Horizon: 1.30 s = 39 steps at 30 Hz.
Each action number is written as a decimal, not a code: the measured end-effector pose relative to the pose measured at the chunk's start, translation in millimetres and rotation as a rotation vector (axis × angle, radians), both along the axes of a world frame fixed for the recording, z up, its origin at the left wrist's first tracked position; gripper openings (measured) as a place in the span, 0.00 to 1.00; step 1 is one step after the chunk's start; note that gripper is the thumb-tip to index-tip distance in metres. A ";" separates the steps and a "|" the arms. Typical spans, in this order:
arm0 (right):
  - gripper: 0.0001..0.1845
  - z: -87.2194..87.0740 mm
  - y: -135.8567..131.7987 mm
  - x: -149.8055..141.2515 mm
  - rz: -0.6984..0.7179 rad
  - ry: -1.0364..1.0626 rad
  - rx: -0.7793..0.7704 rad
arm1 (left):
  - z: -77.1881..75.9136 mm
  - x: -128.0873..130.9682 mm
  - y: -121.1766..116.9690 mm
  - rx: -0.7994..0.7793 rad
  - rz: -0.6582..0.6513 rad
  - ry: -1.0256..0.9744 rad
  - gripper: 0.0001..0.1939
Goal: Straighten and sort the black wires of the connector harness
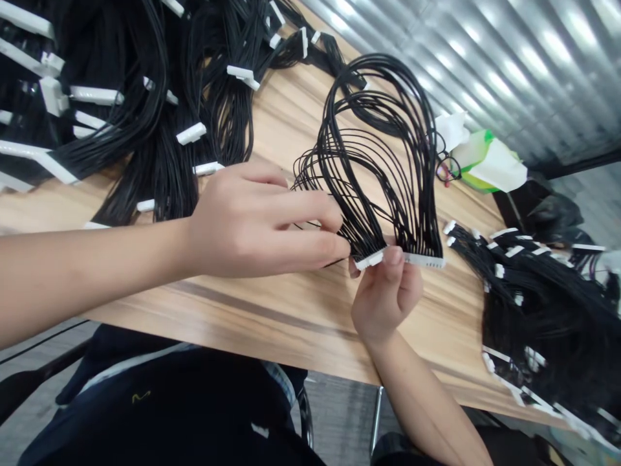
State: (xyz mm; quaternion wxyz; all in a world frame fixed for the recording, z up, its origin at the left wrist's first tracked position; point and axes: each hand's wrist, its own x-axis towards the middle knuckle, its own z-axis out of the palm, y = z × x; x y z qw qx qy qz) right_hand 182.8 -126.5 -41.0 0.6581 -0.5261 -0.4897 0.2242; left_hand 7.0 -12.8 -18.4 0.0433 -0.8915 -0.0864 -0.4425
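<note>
Left hand (242, 223) with fingers (305, 210) pinching the black wires (424, 194) — just above a white connector strip (423, 260). Right hand (385, 301) grasping that strip from below, thumb (394, 256) pressed on it — all over a wooden table (272, 310), between more wire bundles (543, 317).

The one view comes from a camera worn on the person's head, close above the bench (272, 310). It faces forward and down over the person's lap (165, 414) onto the hands (252, 223) at a connector (424, 260), rolled so the bench edge runs diagonally.
</note>
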 end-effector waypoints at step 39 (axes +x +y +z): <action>0.20 4.5 19.1 15.6 -0.093 0.144 -0.131 | 20.5 -6.9 7.6 -0.288 -0.274 0.241 0.26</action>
